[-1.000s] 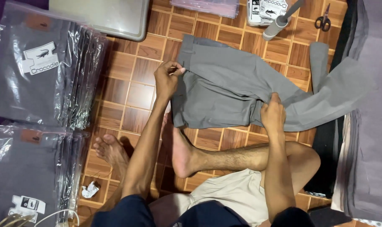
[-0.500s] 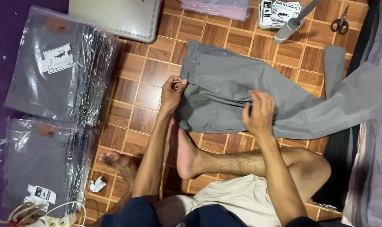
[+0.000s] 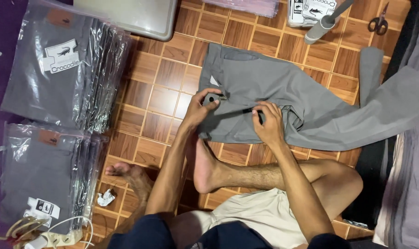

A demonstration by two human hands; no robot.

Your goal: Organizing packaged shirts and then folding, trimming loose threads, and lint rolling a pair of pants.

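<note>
Grey trousers (image 3: 265, 87) spread flat on wooden tile floor (image 3: 159, 99), just right of bagged stacks (image 3: 62, 69); left hand (image 3: 199, 110) pinching waistband at button, right hand (image 3: 267, 123) pinching fly edge beside it

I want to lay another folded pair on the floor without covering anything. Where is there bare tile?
The open patch is the tile between the bagged stacks and the grey trousers, below the grey tray. The top right is crowded: scissors, tube, tags. Both hands, left hand and right hand, occupy the trousers' fly.
</note>
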